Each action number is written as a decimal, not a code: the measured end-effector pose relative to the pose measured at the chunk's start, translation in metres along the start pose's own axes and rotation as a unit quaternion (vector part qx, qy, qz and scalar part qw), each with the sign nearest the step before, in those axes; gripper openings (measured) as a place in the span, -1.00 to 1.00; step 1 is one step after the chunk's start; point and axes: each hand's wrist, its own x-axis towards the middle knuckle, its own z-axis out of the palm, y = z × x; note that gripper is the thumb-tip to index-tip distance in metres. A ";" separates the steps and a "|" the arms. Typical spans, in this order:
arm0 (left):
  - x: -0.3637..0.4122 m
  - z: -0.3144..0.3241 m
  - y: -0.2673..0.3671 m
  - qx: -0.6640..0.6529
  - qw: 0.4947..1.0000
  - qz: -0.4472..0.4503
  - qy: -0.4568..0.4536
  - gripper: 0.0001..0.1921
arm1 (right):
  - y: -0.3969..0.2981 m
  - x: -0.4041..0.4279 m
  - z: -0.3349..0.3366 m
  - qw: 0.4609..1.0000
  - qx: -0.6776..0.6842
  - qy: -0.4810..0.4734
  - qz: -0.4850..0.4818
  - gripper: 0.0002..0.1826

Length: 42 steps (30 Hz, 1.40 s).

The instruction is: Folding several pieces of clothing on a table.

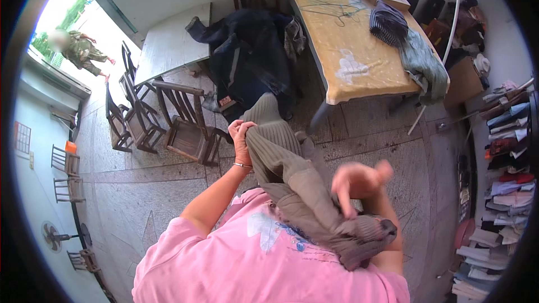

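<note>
My left hand (242, 141) grips the edge of an olive-grey garment (309, 185) with ribbed knit parts. The garment stretches slantwise across my chest, and its lower end lies over my right forearm. My right hand (360, 181), blurred, is raised beside it with the fingers apart and nothing in them. Whether a fingertip touches the cloth I cannot tell. Beyond my left hand, dark blue clothes (252, 50) hang in a heap over something, probably a chair.
A table with a yellow cloth (374, 80) bears cord, a box and clothes. Left of the dark clothes stands a pale table (172, 46), with wooden chairs (185, 128) nearby. Folded clothes (511, 189) fill the right side. A person (84, 52) is by the doorway.
</note>
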 end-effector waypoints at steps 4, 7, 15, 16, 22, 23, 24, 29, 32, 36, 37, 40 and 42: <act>0.019 -0.009 -0.006 -0.027 0.998 0.025 0.043 -0.70 | 0.075 0.062 -0.041 0.734 -0.376 0.561 -0.075 -0.49; 0.033 -0.018 0.012 -0.050 0.997 0.063 0.022 -0.70 | 0.098 0.072 -0.043 0.848 -0.371 0.379 0.002 -0.57; 0.039 0.054 0.015 -0.165 0.898 0.078 -0.401 0.00 | 0.045 0.066 -0.012 0.947 -0.217 0.224 0.082 -0.55; 0.033 0.064 0.007 -0.116 0.825 0.048 -0.551 -0.07 | 0.041 0.060 -0.007 0.947 -0.172 0.253 0.094 -0.56; -0.015 0.089 -0.042 -0.113 0.546 -0.184 -0.809 -0.36 | 0.088 -0.044 -0.006 0.867 0.048 0.495 0.034 -0.59; -0.022 0.095 -0.042 -0.116 0.549 -0.198 -0.804 -0.36 | 0.111 -0.085 -0.006 0.828 0.089 0.554 -0.003 -0.60; -0.026 0.106 -0.043 -0.119 0.532 -0.197 -0.815 -0.37 | 0.106 -0.102 -0.016 0.765 0.131 0.628 -0.054 -0.61; -0.070 0.117 -0.076 -0.130 0.498 -0.225 -0.827 -0.39 | 0.156 -0.174 -0.030 0.457 0.198 0.833 -0.242 -0.64; -0.056 0.101 -0.110 -0.136 0.482 -0.250 -0.829 -0.41 | 0.109 -0.129 0.003 0.414 -0.116 0.887 -0.170 -0.61; -0.075 0.187 -0.076 -0.137 0.472 -0.298 -0.818 -0.43 | 0.055 -0.047 0.012 0.411 -0.640 0.649 -0.009 -0.53; -0.083 0.177 -0.089 -0.136 0.462 -0.305 -0.822 -0.43 | 0.048 -0.039 0.010 0.429 -0.673 0.602 0.024 -0.50; -0.090 0.201 -0.094 -0.131 0.446 -0.340 -0.818 -0.45 | 0.050 -0.037 -0.023 0.432 -0.706 0.546 0.127 -0.43; -0.110 0.190 -0.107 -0.128 0.430 -0.361 -0.818 -0.46 | 0.067 -0.059 -0.059 0.464 -0.640 0.581 0.194 -0.39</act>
